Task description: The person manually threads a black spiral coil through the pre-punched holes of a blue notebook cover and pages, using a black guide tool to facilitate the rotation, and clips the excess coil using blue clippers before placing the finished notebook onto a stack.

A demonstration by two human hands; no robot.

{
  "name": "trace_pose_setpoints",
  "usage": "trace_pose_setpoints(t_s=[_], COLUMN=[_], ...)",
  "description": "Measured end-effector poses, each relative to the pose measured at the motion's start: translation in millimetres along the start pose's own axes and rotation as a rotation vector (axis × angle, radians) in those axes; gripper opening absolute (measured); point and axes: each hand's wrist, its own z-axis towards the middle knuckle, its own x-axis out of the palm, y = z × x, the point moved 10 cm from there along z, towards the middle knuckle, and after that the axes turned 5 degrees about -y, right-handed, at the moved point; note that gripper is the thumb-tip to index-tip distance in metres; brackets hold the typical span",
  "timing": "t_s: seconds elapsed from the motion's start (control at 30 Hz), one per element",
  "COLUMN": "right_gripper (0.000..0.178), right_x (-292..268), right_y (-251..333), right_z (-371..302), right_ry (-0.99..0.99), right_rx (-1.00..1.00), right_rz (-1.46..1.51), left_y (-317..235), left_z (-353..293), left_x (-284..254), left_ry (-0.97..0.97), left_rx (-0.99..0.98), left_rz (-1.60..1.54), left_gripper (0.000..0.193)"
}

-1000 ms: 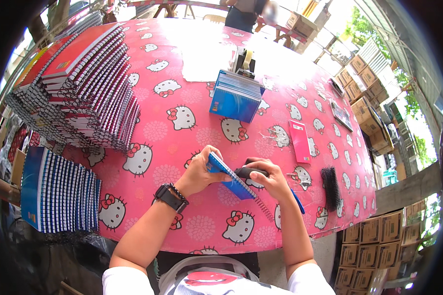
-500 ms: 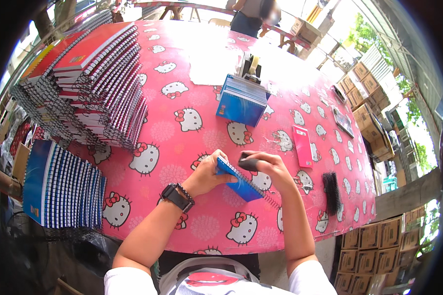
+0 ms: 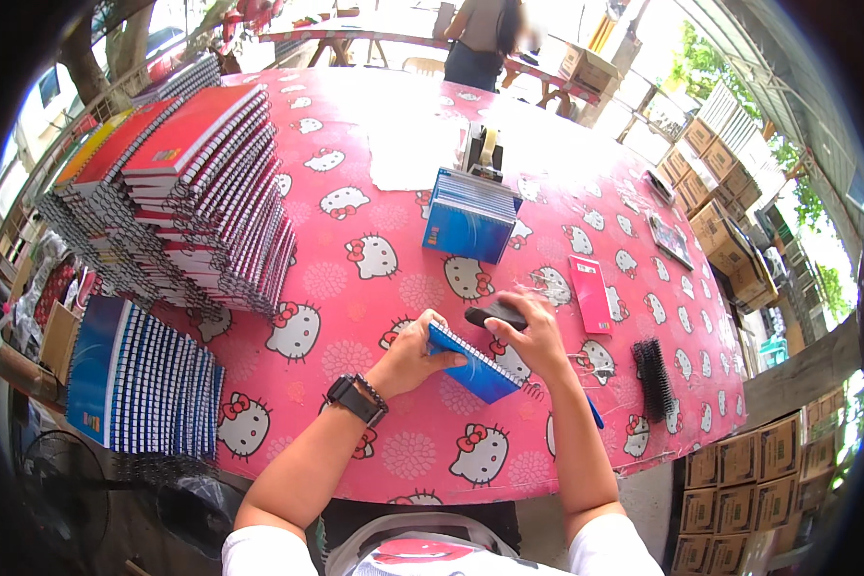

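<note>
My left hand [image 3: 415, 357] grips a small blue notebook [image 3: 482, 380] by its upper left end, thumb on the cover and fingers behind. A wire coil [image 3: 534, 390] runs along its punched edge, and a short loose length juts past the lower right end. Just above that edge, my right hand [image 3: 538, 336] is closed around a dark, rounded block [image 3: 494, 314] whose kind I cannot make out. Farther up the table stands a row of blue notebooks [image 3: 470, 226]. Black coils [image 3: 653, 379] lie in a bundle right of my right forearm.
Tall stacks of red spiral notebooks [image 3: 187, 139] and a blue notebook stack [image 3: 144, 374] fill the left side. A tape dispenser [image 3: 485, 152] is behind the blue row. A pink card [image 3: 590, 296] lies to the right. Cardboard boxes [image 3: 739, 490] stand beyond the table; another person is at the back.
Less of the coil sticks out past the notebook's lower right end than before. My right hand's fingers have shifted around the dark block. The whole view has tilted up slightly.
</note>
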Motion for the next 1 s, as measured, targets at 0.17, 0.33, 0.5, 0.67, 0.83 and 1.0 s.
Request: trace_pose_setpoints(t_s=[0.17,0.33,0.5,0.67,0.83,1.0], right_gripper=[0.039,0.023,0.026,0.025,0.024,0.021], right_x=[-21,-33,-48,-55,-65,-65], right_y=[69,80,95,91,99,96], right_z=[-17,-36,-50,-61,-67,-67], right_ry=[-0.022,-0.133,-0.25,-0.272,-0.371,-0.315], right_rx=[-0.068,-0.13,-0.286,-0.198,-0.256,-0.293], right_rz=[0.357,0.49,0.533,0.723,0.736,0.814], left_y=[-26,-60,-83,-105,-122,-129], left_z=[-8,-15,-31,-42,-51,-56], left_x=[-15,-4,-7,-6,-2,4], left_ry=[-0.213,-0.178,-0.233,-0.265,-0.273,-0.266], left_rx=[0.092,0.119,0.17,0.253,0.324,0.336], left_rz=[0.064,-0.308,-0.211,-0.074,0.019,0.071], left_gripper=[0.03,0.012,0.015,0.015,0.015,0.015])
